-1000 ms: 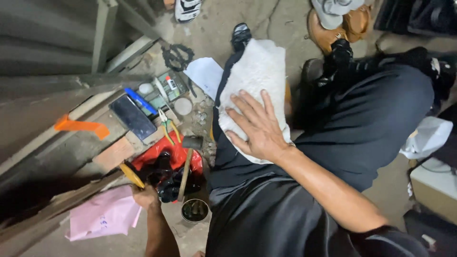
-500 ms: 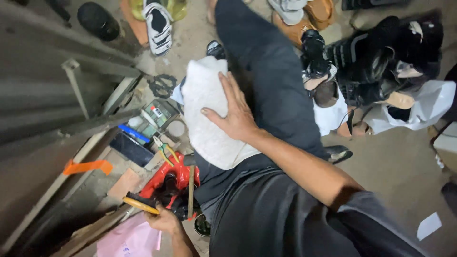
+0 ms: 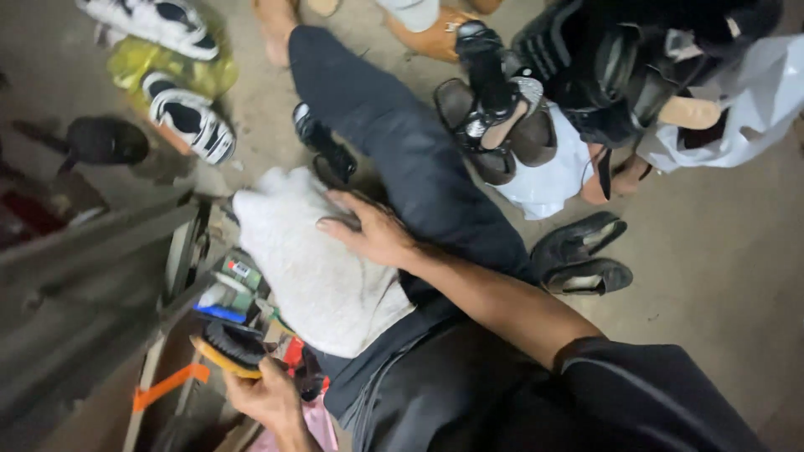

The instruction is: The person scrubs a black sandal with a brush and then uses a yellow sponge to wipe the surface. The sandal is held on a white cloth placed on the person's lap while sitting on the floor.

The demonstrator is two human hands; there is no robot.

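A person sits on a concrete floor amid a heap of shoes across the top of the frame, one dark-trousered leg stretched toward the upper left. A white cloth lies draped over the thigh at centre; the right hand rests flat on its upper edge, fingers spread and gripping nothing. At lower left, the left hand is closed around a shoe brush with a yellow back and dark bristles, held just beside a cluttered tool tray. The work appears to be at the stage of readying brush and cloth; bringing a shoe onto the cloth would seem to call for the free right hand.
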